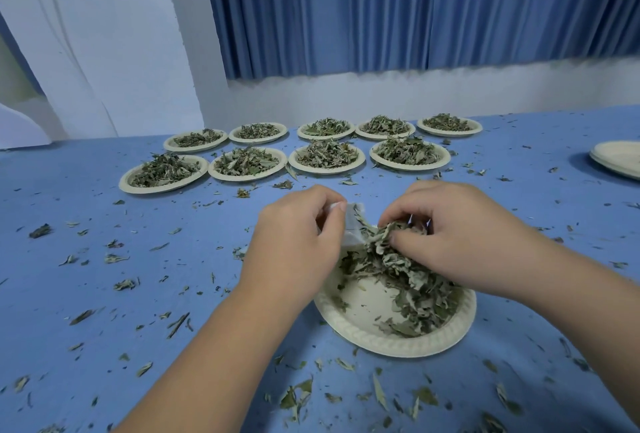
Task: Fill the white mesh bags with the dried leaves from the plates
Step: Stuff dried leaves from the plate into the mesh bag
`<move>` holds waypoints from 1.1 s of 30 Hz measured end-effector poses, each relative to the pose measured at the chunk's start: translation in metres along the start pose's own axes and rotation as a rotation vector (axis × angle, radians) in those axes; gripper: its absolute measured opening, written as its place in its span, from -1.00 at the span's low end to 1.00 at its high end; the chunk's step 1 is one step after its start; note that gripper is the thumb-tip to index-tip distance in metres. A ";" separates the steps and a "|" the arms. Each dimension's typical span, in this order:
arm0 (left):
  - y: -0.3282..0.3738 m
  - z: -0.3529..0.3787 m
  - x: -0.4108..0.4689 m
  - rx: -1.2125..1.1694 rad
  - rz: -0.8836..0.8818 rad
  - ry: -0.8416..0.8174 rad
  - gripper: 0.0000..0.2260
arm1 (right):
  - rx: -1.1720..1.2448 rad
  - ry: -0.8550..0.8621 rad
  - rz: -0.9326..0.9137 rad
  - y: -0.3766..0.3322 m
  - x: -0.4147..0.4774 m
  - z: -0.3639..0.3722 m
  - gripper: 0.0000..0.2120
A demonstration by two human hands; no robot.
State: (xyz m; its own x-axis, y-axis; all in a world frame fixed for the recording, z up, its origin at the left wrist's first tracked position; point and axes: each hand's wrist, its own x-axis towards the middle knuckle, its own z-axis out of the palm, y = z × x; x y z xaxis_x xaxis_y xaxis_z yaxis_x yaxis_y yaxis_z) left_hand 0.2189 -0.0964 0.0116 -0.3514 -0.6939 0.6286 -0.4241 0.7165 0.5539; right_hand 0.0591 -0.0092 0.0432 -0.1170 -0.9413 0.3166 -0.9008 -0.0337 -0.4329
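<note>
Head camera: pinching the floppy white mesh bag (351,230) by its top edge with the left hand (294,242), curling the right hand (450,235) round light, crumbly dried leaves (388,242), probably needing gentle squeezing.

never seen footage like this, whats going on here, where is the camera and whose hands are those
There is no machine here. The single picture comes from a wide-angle camera worn on a person's head, looking forward and down, so the two arms are the wearer's own. The left hand pinches a white mesh bag by its top edge. The right hand grips a bunch of dried leaves at the bag, above the near plate, which is partly emptied. Farther back on the blue table stand nine more plates of leaves in two rows, and empty plates lie at the right edge. Leaf crumbs are scattered over the table.
</note>
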 end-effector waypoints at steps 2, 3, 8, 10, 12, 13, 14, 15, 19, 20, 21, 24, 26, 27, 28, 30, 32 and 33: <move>0.003 0.001 -0.001 0.008 0.032 -0.016 -0.89 | -0.047 0.014 -0.007 -0.001 0.001 0.003 -0.89; 0.005 0.001 -0.002 0.008 0.041 -0.024 -0.90 | -0.056 0.024 -0.010 -0.002 0.001 0.004 -0.88; 0.009 0.004 -0.004 -0.001 0.070 -0.036 -0.91 | -0.067 0.024 -0.027 -0.005 -0.001 0.007 -0.84; 0.010 0.005 -0.005 -0.012 0.075 -0.044 -0.90 | -0.087 0.035 -0.030 -0.005 0.000 0.008 -0.82; 0.010 0.006 -0.005 -0.017 0.067 -0.056 -0.90 | -0.075 0.080 -0.023 -0.005 0.000 0.010 -0.83; 0.010 0.006 -0.005 -0.022 0.057 -0.060 -0.89 | -0.060 0.113 -0.013 -0.006 0.000 0.011 -0.86; 0.010 0.006 -0.005 -0.032 0.042 -0.064 -0.89 | -0.044 0.147 0.001 -0.007 -0.001 0.013 -0.90; 0.010 0.007 -0.005 -0.049 0.023 -0.070 -0.89 | -0.032 0.177 0.016 -0.008 -0.001 0.014 -0.92; 0.013 0.009 -0.006 -0.166 -0.099 -0.101 -0.86 | -0.035 0.250 0.024 -0.010 0.000 0.021 -0.95; 0.013 0.010 -0.007 -0.194 -0.132 -0.105 -0.86 | -0.028 0.253 0.019 -0.011 -0.001 0.021 -0.95; 0.014 0.010 -0.007 -0.219 -0.160 -0.107 -0.86 | -0.008 0.255 0.012 -0.011 -0.001 0.022 -0.95; 0.015 0.011 -0.006 -0.276 -0.230 -0.101 -0.84 | 0.110 0.268 0.009 -0.010 -0.003 0.021 -0.98; 0.015 0.011 -0.007 -0.288 -0.259 -0.093 -0.84 | 0.192 0.256 0.037 -0.008 -0.002 0.018 -0.97; 0.015 0.011 -0.007 -0.290 -0.266 -0.092 -0.84 | 0.238 0.238 0.050 -0.007 -0.001 0.017 -0.98; 0.015 0.011 -0.008 -0.294 -0.275 -0.093 -0.85 | 0.279 0.215 0.057 -0.005 -0.001 0.015 -0.97; 0.015 0.012 -0.008 -0.301 -0.295 -0.094 -0.85 | 0.329 0.150 0.060 -0.004 -0.002 0.011 -0.93; 0.015 0.012 -0.008 -0.301 -0.313 -0.091 -0.84 | 0.380 0.062 0.064 -0.003 -0.004 0.007 -0.86; 0.015 0.012 -0.007 -0.301 -0.322 -0.089 -0.84 | 0.403 0.019 0.063 -0.003 -0.005 0.006 -0.82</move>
State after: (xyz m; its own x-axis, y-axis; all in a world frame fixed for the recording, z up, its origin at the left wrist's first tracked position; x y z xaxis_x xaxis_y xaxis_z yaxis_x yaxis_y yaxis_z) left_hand 0.2054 -0.0815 0.0090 -0.3175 -0.8788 0.3561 -0.2665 0.4431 0.8559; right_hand 0.0650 -0.0064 0.0383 -0.1781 -0.9394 0.2929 -0.6563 -0.1084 -0.7467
